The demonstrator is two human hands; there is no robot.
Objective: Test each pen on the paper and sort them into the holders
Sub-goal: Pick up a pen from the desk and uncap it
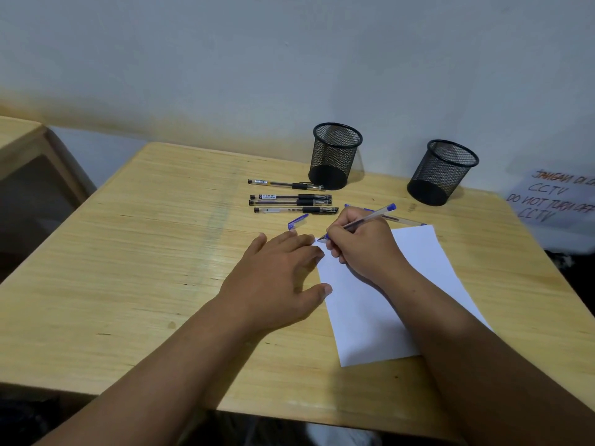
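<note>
My right hand [360, 246] grips a blue pen [370, 217], its tip touching the top left corner of the white paper [386, 300]. My left hand [277, 278] lies flat, fingers spread, pressing the paper's left edge. The pen's blue cap [297, 222] lies on the table just beyond my left fingers. Several black pens [293, 201] lie in a row beyond the hands. Another blue pen [402, 219] lies behind my right hand, partly hidden. Two black mesh holders stand at the back: the left holder [335, 156] and the right holder [441, 172]; both look empty.
The wooden table [161, 252] stands against a pale wall. A handwritten CCTV notice [553, 197] lies at the far right edge. A second wooden table [25, 146] stands to the left, across a gap.
</note>
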